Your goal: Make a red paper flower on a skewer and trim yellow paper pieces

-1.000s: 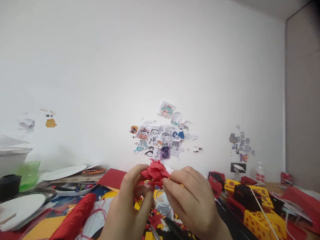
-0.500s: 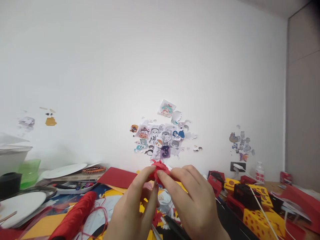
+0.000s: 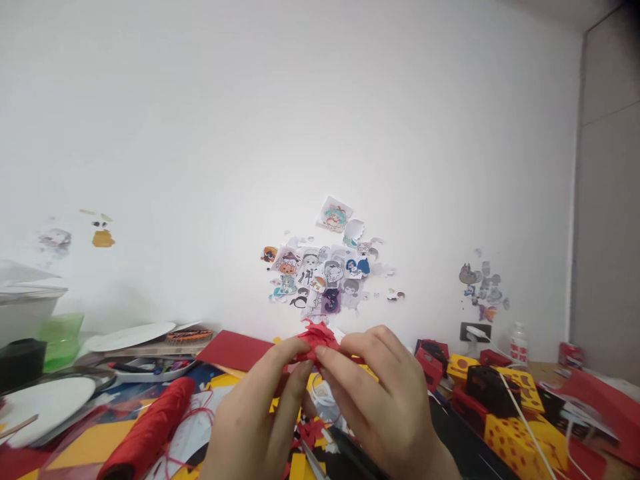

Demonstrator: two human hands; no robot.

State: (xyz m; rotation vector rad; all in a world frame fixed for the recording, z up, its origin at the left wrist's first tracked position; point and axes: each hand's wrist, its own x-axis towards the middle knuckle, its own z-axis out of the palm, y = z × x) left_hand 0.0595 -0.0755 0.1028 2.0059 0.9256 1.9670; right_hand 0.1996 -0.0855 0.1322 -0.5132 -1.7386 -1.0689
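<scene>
Between the fingertips of both hands is a small red paper piece [image 3: 319,332] with a ragged, layered top edge, held up in the middle of the view. My left hand [image 3: 260,407] pinches its left side with thumb and index finger. From the right, my right hand [image 3: 383,393] presses its fingertips on the front and right side. The fingers cover the piece's lower part. Below, between the hands, lie red paper scraps [image 3: 311,432] and scissors with dark handles [image 3: 345,450], partly hidden by my right hand.
A spool of red thread [image 3: 150,427] lies at the left, its loose strand beside it. Behind are a red card [image 3: 240,350], a white pen tray [image 3: 150,372] and white plates [image 3: 55,410]. Yellow spotted boxes [image 3: 523,440], a white cable and a bottle [image 3: 519,343] stand at right.
Both hands keep their grip on the red paper piece. Its top now appears tilted, more ragged, and the fingers have shifted slightly. The gap beneath the hands shows more scraps.
</scene>
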